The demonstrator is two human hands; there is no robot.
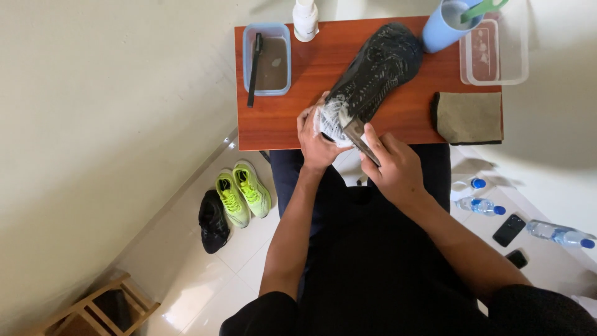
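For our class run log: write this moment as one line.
left hand: steadies black shoe | right hand: scrubs soapy heel with brush | place: wooden table

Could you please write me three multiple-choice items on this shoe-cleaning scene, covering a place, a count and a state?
1. Where does the folded cloth lie?
A. on the floor
B. on the table's right end
C. in the tub

2. How many bright green shoes stand on the floor?
A. two
B. one
C. four

3. The black shoe's heel is:
A. dry
B. wrapped
C. foamy

Answers: 1 B, it rests by the table's right edge. 2 A, a pair sits beside a dark shoe. 3 C, white lather covers it where the left hand grips and the right hand holds a brush.
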